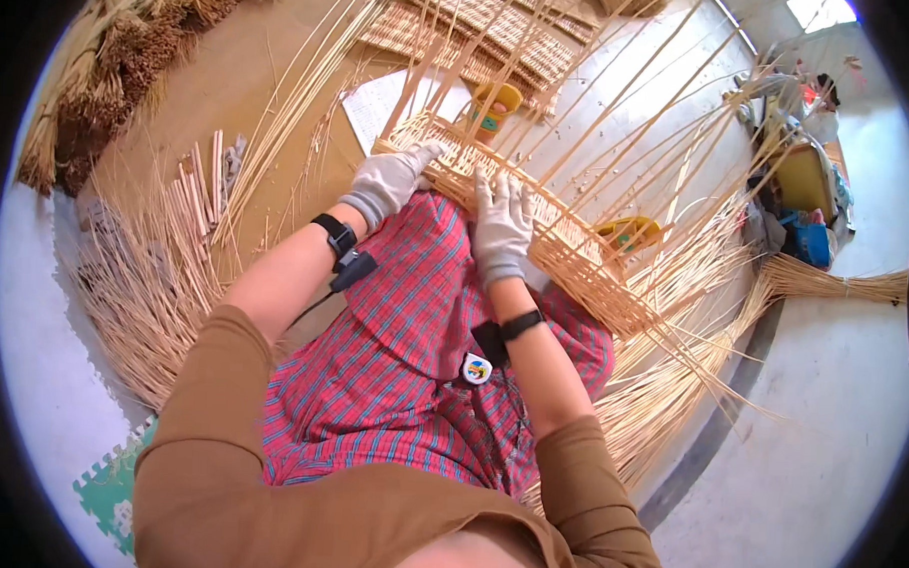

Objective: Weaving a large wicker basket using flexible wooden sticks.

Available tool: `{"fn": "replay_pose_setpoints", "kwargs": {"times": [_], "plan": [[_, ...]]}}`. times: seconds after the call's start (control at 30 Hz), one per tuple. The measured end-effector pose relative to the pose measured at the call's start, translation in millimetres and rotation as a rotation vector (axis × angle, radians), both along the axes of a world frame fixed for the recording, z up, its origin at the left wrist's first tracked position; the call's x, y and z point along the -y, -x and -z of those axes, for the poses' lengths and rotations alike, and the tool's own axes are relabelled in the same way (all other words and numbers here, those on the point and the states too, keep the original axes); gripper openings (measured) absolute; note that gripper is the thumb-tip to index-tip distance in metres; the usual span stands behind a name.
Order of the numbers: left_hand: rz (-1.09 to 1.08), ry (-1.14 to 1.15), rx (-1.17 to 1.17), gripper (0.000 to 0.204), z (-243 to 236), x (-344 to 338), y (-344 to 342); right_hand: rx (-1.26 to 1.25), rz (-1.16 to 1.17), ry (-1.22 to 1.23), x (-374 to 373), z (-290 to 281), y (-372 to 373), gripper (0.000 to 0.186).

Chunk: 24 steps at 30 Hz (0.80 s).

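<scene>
The woven basket (572, 260), long, shallow and straw-coloured, lies slantwise over the red plaid cloth (391, 382) on the person's lap, its left end farther off than its right. Long upright stakes (621, 95) fan out from it toward the far side.

Both hands wear pale gloves. The left hand (396, 179) is at the basket's left end, its fingers bent over the near edge. The right hand (503, 226) lies farther right on the near wall, its fingers nearly straight and slightly parted against the weave. Both thumbs' hold is unclear, so I cannot tell how firmly either hand grips.

Just beyond the basket are a yellow cup (498, 97) and, to its left, a white sheet (374, 108). Woven mats (473, 29) lie farther away. Loose stalks (635, 411) spread at right; 1 tied bundle (843, 285) lies past them.
</scene>
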<state>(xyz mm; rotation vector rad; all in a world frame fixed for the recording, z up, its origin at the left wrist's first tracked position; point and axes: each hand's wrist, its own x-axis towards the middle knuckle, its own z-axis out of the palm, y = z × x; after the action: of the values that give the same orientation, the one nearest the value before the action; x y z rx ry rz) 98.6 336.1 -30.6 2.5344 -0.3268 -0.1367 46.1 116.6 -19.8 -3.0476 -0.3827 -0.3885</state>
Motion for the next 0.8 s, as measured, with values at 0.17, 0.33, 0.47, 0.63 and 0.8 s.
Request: {"fn": "replay_pose_setpoints", "kwargs": {"times": [0.17,0.33,0.47,0.63,0.8], "plan": [[-0.062,0.189,0.116,0.034,35,3,14,0.239,-0.023,-0.25,3,48,-17,0.036],[-0.103,-0.11,0.19,0.035,35,7,14,-0.254,0.079,-0.153,-3,7,-23,0.027],[-0.035,-0.33,0.067,0.042,48,-7,-5,-0.211,-0.011,-0.379,12,-46,33,0.038],[0.254,-0.036,0.171,0.062,58,-25,-29,-0.002,0.034,-0.875,136,-57,234,0.042],[0.128,0.206,-0.174,0.053,-30,-7,-30,-0.318,1.287,-0.595,254,-10,453,0.039]]}}
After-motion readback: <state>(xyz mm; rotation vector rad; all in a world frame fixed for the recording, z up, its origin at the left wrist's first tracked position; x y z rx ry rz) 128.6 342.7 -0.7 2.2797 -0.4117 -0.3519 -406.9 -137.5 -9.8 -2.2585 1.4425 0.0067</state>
